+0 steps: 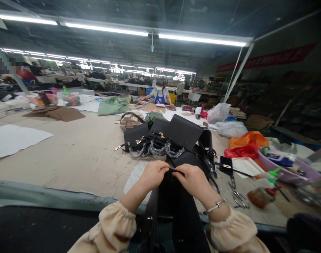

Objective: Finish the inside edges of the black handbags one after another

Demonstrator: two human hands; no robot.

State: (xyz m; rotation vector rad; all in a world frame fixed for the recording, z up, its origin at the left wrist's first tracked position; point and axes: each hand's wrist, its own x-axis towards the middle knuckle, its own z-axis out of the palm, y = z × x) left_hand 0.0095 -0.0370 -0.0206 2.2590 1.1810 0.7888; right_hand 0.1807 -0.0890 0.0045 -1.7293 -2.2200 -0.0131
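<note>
My left hand point(153, 174) and my right hand point(193, 180) meet over a black handbag point(176, 211) that stands in front of me at the table's near edge. Both hands are closed, pinching a thin black strap or zipper part point(176, 170) at the bag's top. My right wrist wears a silver bracelet point(214, 207). Just beyond my hands lies a pile of black handbags point(165, 138) with gold clasps and wrapped handles.
Scissors point(238, 196) and a small black piece point(225, 164) lie to the right. Orange and red bags point(244, 144) and a purple tray point(289, 168) with bottles sit further right. White paper point(13, 138) lies at left. A person in a blue apron point(160, 94) works at the far end.
</note>
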